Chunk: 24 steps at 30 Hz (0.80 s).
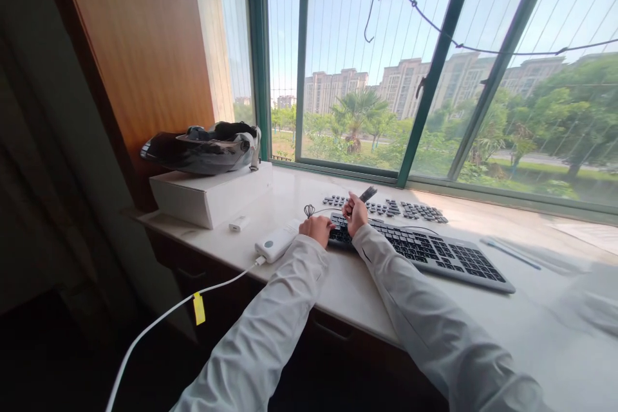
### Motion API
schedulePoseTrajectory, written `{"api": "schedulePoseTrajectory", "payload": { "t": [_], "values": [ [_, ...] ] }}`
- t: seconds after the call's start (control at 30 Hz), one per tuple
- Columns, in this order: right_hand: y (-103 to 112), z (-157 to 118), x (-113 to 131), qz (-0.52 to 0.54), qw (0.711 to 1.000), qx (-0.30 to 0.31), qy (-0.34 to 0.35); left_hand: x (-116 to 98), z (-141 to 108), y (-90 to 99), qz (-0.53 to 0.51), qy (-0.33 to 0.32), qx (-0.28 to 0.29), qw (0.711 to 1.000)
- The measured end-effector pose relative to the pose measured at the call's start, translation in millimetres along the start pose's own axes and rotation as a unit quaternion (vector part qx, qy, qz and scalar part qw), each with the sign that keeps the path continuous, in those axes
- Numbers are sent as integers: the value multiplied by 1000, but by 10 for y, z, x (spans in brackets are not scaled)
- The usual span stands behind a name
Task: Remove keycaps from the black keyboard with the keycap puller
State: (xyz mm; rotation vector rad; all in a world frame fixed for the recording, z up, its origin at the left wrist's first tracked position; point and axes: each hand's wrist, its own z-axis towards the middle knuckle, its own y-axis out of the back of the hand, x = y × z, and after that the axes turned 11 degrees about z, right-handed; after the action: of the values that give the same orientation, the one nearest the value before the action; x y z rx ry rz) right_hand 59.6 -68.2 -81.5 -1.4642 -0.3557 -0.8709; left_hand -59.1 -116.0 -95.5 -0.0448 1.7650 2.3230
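Note:
A black keyboard (425, 248) with its keycaps off lies on the white windowsill counter. Behind it, loose black keycaps (425, 212) are laid out in rows. My right hand (356, 212) is wrapped round a small dark brush (368, 194), which points up and away over the keyboard's left part. At the keyboard's left end my left hand (317, 230) rests with its fingers curled together at the edge; whatever they may hold is too small to make out.
A white power bank (277, 241) with a white cable (193, 295) sits left of my left hand. Further left are a small white adapter (239, 223) and a white box (212, 196) bearing a dark visor (197, 151). A thin rod (512, 252) lies at the right.

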Motion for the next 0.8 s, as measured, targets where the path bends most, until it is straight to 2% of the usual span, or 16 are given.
{"api": "schedulePoseTrajectory", "payload": {
  "t": [0.3,0.53,0.8],
  "values": [
    [13,-51,34,8,999,-6,-36,17,16,-10,-22,0,1,1000],
    [27,-73,50,33,995,-11,-93,20,35,-64,-25,-6,-6,1000],
    [19,-67,4,34,995,-15,-90,34,62,-123,-18,-15,-3,1000]
  ]
}}
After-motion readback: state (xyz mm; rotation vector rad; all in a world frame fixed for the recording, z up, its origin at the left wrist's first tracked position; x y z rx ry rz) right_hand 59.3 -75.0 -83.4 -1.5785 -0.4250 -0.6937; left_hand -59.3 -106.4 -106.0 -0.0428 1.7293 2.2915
